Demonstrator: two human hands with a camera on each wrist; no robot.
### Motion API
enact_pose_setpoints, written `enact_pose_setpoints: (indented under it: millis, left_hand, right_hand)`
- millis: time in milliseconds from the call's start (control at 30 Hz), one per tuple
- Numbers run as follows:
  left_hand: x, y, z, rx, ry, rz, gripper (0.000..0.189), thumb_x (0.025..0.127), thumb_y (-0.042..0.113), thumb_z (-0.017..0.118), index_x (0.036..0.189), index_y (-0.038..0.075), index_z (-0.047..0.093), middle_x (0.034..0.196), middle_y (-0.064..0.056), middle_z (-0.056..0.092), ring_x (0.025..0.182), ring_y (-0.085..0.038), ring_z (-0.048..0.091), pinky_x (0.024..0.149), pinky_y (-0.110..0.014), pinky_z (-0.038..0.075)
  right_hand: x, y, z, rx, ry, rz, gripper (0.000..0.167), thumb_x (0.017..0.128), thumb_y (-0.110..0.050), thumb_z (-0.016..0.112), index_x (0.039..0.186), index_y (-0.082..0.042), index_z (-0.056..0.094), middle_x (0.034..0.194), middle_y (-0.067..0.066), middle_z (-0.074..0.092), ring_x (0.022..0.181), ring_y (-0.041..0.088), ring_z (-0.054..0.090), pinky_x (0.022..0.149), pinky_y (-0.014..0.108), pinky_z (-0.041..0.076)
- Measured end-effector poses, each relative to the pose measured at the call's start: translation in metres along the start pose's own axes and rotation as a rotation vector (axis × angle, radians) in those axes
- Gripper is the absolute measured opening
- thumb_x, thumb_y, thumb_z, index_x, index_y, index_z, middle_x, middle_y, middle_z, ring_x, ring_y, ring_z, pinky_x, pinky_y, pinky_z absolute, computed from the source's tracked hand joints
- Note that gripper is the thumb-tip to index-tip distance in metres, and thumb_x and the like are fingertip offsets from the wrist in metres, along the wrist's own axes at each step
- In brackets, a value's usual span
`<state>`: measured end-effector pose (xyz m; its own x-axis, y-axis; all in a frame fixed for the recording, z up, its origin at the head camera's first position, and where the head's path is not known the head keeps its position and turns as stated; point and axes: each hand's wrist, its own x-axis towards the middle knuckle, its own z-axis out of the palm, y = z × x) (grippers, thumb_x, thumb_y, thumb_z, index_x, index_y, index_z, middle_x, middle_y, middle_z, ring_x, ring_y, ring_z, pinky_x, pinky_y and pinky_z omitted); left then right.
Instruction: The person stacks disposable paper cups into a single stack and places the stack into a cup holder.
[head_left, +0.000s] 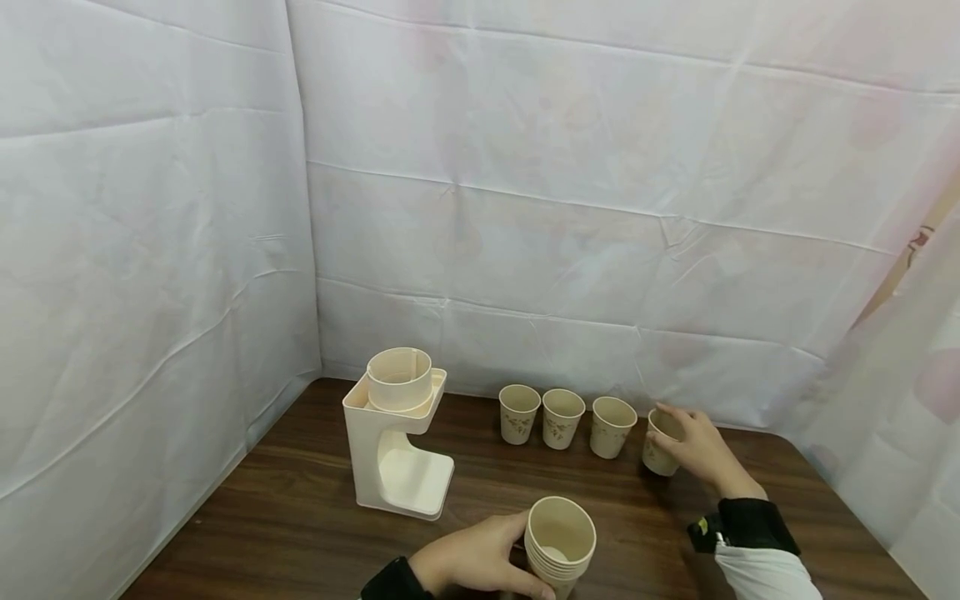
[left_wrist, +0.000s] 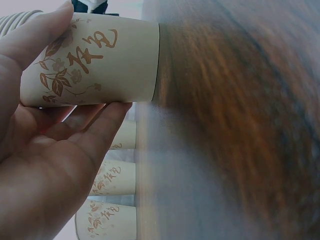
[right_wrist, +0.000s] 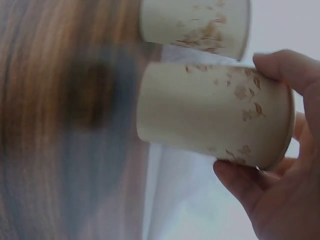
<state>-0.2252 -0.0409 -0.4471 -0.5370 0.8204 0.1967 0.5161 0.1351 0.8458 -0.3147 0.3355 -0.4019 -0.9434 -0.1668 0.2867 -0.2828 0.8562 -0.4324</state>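
Note:
My left hand (head_left: 480, 554) grips a stack of nested paper cups (head_left: 557, 570) standing at the front of the table. In the left wrist view, brown leaf prints and characters show on the stack's lowest cup (left_wrist: 127, 62), its base at the table. Farther back, my right hand (head_left: 701, 450) holds a single paper cup (head_left: 655, 457) by its upper part, thumb and fingers on opposite sides. That cup (right_wrist: 200, 110) is at the right end of a row, beside three upright cups: one (head_left: 609, 437), another (head_left: 561, 429) and the leftmost (head_left: 517, 425).
A cream-white stand (head_left: 366, 454) with a round open holder (head_left: 399, 379) on top is at the left of the dark wooden table (head_left: 285, 483). White cloth (head_left: 525, 208) hangs behind the row of cups and along the left side.

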Motion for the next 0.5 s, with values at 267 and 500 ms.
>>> enact_pose_setpoints:
  millis: [267, 500]
  left_hand:
    - [-0.001, 0.000, 0.000, -0.001, 0.000, 0.014, 0.064, 0.087, 0.022, 0.082, 0.141, 0.020, 0.047, 0.127, 0.010, 0.061, 0.117, -0.005, 0.056, 0.098, -0.025, 0.045]
    - [-0.002, 0.000, 0.000, 0.035, 0.007, 0.005, 0.065, 0.087, 0.026, 0.082, 0.142, 0.021, 0.048, 0.128, 0.012, 0.061, 0.118, -0.004, 0.056, 0.099, -0.026, 0.044]
  right_hand:
    - [-0.009, -0.014, -0.017, 0.017, -0.006, -0.058, 0.066, 0.097, -0.041, 0.067, 0.146, -0.002, 0.048, 0.134, 0.033, 0.046, 0.123, 0.051, 0.043, 0.092, 0.069, 0.039]
    - [-0.018, -0.036, -0.027, 0.046, 0.022, -0.113, 0.062, 0.096, -0.039, 0.069, 0.146, -0.007, 0.051, 0.133, 0.026, 0.049, 0.124, 0.048, 0.044, 0.093, 0.069, 0.039]
